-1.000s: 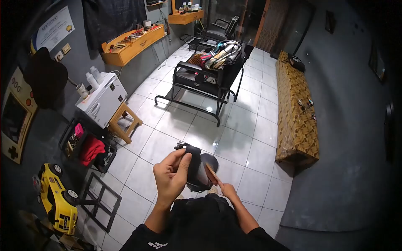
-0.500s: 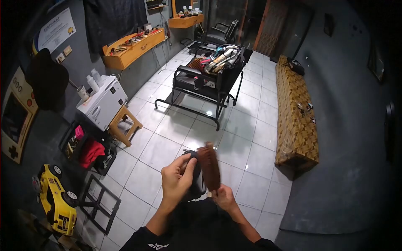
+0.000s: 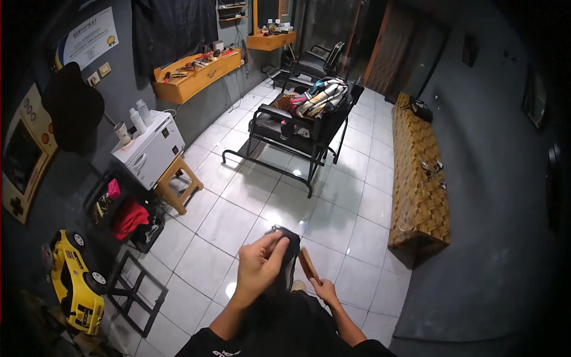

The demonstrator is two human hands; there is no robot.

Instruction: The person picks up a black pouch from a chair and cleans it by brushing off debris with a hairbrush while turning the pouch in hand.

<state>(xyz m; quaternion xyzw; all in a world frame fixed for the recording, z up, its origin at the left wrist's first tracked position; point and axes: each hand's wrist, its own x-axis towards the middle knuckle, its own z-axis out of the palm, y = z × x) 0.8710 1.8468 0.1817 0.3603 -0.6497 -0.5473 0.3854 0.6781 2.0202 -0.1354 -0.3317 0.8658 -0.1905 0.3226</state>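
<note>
My left hand (image 3: 262, 262) is closed, thumb against fingers, at the top of a dark, bag-like black item (image 3: 292, 241). That item hangs down in front of my black shirt, and its lower part merges with the dark cloth, so its exact kind is unclear. A brown wooden brush (image 3: 308, 265) is in my right hand (image 3: 325, 291), whose fingers wrap its lower end. Its slim edge faces me, just right of the black item, with a small gap between them.
A black barber chair (image 3: 285, 128) with a patterned cloth (image 3: 326, 98) stands ahead. Along the right wall runs a woven-pattern bench (image 3: 416, 184). To the left are a small white fridge (image 3: 148, 152) on a wooden stool (image 3: 180, 187), a yellow toy car (image 3: 77, 279) and a black frame (image 3: 138, 294).
The brush has moved down and right, away from the black item, and turned from its broad side to its edge. My left hand is slightly lower and right, still gripping. The view tilted slightly.
</note>
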